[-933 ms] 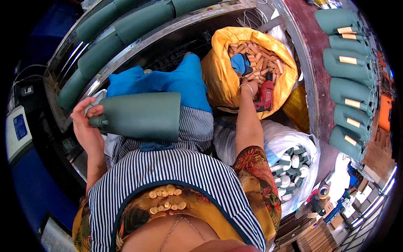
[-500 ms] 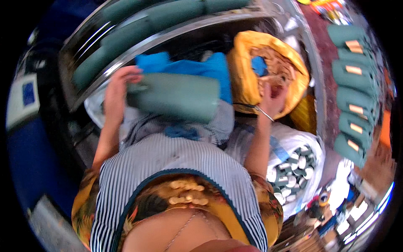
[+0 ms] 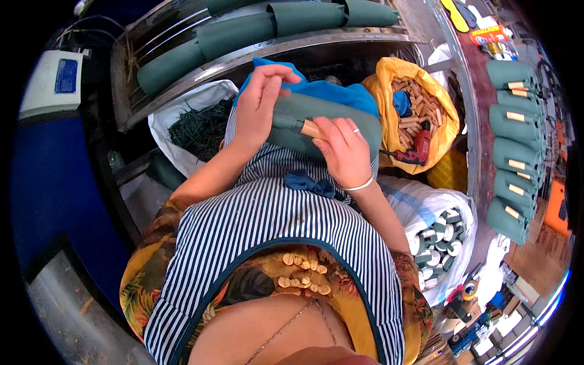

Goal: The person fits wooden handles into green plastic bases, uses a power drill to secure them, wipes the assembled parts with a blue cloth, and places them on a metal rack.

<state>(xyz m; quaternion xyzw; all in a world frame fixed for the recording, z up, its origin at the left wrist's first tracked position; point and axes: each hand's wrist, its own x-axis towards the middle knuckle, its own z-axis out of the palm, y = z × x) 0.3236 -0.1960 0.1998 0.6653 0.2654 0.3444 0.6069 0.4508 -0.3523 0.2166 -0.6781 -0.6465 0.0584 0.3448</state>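
Observation:
Across my lap lies a dark green roll, tube-shaped, with a narrow green tab or strap on its upper face. My right hand is closed on a short wooden dowel, its end against the tab. At the roll's left end is my left hand, fingers stretched out and slightly bent above the edge; whether they touch the roll I cannot tell. Behind the roll a blue cloth is spread. To the right, a yellow sack holds many similar dowels, with a red power screwdriver resting on them.
Beyond my lap, a metal-framed rack carries several green rolls. Left of my lap stands a white sack of thin dark green strips. On my right are a white sack of green-and-white round pieces and a bench with dowel-fitted rolls.
My right hand has come out of the yellow sack to the roll, bringing a dowel. The roll has turned so its tab shows. The power screwdriver in the sack is now uncovered.

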